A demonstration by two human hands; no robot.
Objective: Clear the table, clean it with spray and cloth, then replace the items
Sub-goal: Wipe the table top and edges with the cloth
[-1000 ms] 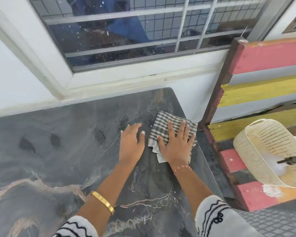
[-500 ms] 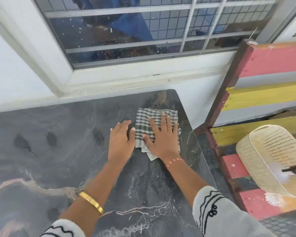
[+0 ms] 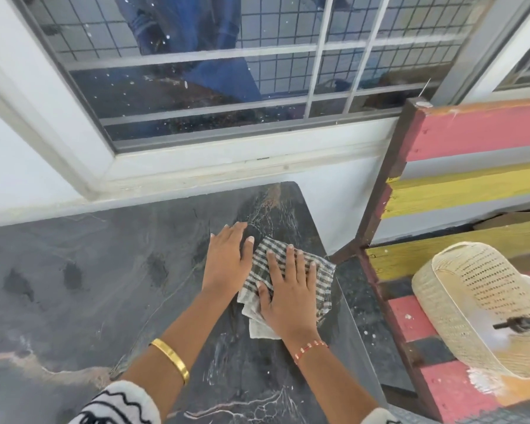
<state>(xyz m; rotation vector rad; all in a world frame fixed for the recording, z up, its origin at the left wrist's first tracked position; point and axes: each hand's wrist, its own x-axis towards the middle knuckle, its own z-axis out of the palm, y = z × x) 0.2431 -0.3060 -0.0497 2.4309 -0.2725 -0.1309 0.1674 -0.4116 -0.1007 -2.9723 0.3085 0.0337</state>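
Dark stone of the table (image 3: 110,286) shows bare around our hands, so we judge the clearing done and the wiping under way. Our right hand (image 3: 288,298) lies flat with fingers spread, pressing the checked cloth (image 3: 322,280) onto the top near its right edge. Our left hand (image 3: 228,264) rests flat and open on the stone just left of the cloth, thumb beside it. Left of that hand a few darker patches look unwiped. No spray bottle shows. To the right of our right hand a woven basket (image 3: 459,301) sits on a painted bench (image 3: 471,191); we judge putting things back is left to do
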